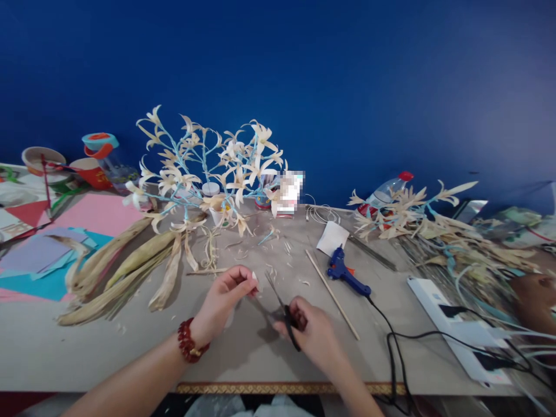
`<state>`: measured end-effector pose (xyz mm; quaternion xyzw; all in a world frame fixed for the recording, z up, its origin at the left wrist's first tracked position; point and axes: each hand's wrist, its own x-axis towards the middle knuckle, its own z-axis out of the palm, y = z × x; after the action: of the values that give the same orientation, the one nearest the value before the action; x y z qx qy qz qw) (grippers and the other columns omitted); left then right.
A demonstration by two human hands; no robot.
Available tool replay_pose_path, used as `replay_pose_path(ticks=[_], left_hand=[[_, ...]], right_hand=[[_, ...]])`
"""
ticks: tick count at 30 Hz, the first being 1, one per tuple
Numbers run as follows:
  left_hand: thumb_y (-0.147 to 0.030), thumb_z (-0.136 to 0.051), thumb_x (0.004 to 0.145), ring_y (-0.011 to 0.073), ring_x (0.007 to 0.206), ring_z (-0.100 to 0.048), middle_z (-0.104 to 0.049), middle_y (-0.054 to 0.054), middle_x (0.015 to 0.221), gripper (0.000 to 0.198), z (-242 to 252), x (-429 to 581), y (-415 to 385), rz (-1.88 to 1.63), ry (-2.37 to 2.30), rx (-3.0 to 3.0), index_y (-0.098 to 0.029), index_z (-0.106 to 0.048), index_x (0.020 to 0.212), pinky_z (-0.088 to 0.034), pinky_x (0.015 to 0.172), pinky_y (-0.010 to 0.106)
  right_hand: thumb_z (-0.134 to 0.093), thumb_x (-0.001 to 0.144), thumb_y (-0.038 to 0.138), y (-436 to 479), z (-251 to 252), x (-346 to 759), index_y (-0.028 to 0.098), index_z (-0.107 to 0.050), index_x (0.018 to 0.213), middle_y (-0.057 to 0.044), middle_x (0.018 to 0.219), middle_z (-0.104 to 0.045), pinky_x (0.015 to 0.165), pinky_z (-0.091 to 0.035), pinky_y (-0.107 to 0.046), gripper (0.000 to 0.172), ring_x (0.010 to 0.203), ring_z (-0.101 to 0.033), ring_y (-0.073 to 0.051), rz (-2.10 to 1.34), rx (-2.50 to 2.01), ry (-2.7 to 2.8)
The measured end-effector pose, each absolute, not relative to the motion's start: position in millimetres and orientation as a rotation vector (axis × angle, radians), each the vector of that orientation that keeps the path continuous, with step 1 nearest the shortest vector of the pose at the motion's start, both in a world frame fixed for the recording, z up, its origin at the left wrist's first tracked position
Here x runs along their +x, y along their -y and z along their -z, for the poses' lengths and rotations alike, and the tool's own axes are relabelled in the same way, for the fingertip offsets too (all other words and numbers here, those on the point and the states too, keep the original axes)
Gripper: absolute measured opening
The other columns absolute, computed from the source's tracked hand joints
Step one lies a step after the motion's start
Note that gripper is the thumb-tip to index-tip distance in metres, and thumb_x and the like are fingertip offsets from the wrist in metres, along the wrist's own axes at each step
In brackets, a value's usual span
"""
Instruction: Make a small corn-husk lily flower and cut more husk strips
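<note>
My left hand [226, 291], with a red bead bracelet on the wrist, pinches a small pale piece of what looks like corn husk [255, 277] between thumb and fingertips. Black-handled scissors [287, 318] are in my right hand [316, 329], fingers through the loops. Their blades are spread and point up toward my left fingertips, apart from the pale piece. Scattered husk trimmings [271, 272] lie on the table beyond both hands. Dried corn husks [143, 269] are spread left of my left hand.
Husk flowers on blue stems [204, 156] stand at the back. A blue glue gun [347, 272] rests right of a thin wooden stick [332, 295]. Its black cord runs near a white power strip [456, 330]. Coloured paper [56, 278] lies left; more husk flowers [408, 214] lie right.
</note>
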<state>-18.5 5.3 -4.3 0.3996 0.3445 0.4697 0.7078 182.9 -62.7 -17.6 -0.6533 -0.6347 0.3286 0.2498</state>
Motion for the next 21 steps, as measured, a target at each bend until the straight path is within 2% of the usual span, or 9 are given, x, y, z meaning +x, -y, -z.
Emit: replay_pose_path(ticks=[4,7,13,17,19,21], left_hand=[[-0.03,-0.07,0.077,0.0127,0.065,-0.054,-0.064,0.003,0.072,0.016,1.0,-18.2,-5.1,-1.028,-0.725,0.911,-0.016,-0.062,0.075,-0.043,0.066,0.025],[-0.029,-0.07,0.077,0.0121,0.064,-0.053,-0.063,0.003,0.071,0.016,2.1,-18.3,-5.0,-1.023,-0.719,0.926,-0.016,-0.062,0.076,-0.042,0.065,0.024],[-0.026,-0.07,0.078,0.0102,0.063,-0.052,-0.06,0.0,0.071,0.014,5.8,-16.6,-5.4,-1.012,-0.69,0.91,-0.016,-0.061,0.082,-0.041,0.064,0.023],[-0.026,-0.072,0.077,0.0102,0.063,-0.053,-0.06,0.0,0.071,0.023,4.3,-14.1,-5.2,-0.949,-0.607,0.863,-0.017,-0.059,0.093,-0.04,0.062,0.022],[-0.027,-0.074,0.075,0.0106,0.062,-0.054,-0.06,0.0,0.069,0.027,3.3,-14.1,-5.4,-0.89,-0.549,0.842,-0.017,-0.058,0.096,-0.041,0.062,0.023],[-0.027,-0.075,0.074,0.0105,0.061,-0.054,-0.06,-0.001,0.069,0.031,2.7,-15.3,-6.2,-0.84,-0.512,0.809,-0.018,-0.058,0.098,-0.04,0.061,0.023]], right_hand=[[-0.067,0.076,0.053,61.4,8.9,197.2,0.022,-0.055,0.079,-0.003,0.077,-0.061,0.053,-0.031,-0.027,0.034,0.06,-0.054,-0.018,-0.448,-1.937,2.063],[-0.072,0.072,0.046,57.9,5.5,201.4,0.021,-0.056,0.079,-0.004,0.084,-0.062,0.055,-0.031,-0.027,0.03,0.064,-0.058,-0.02,-0.329,-1.979,2.183],[-0.08,0.06,0.03,40.3,-17.4,212.5,0.023,-0.06,0.085,0.003,0.075,-0.063,0.054,-0.029,-0.024,0.033,0.064,-0.057,-0.016,-0.72,-1.814,2.277],[-0.069,0.076,0.027,19.7,-33.9,201.9,0.023,-0.064,0.093,0.001,0.076,-0.063,0.056,-0.036,-0.023,0.018,0.063,-0.053,-0.014,-0.911,-1.518,2.049],[-0.064,0.081,0.027,8.0,-34.2,190.0,0.023,-0.063,0.103,-0.001,0.086,-0.063,0.061,-0.041,-0.023,0.023,0.069,-0.055,-0.014,-1.012,-1.327,1.908],[-0.063,0.083,0.03,-1.8,-29.5,178.1,0.021,-0.064,0.104,-0.002,0.091,-0.063,0.066,-0.044,-0.025,0.023,0.074,-0.056,-0.014,-1.152,-1.15,1.838]])
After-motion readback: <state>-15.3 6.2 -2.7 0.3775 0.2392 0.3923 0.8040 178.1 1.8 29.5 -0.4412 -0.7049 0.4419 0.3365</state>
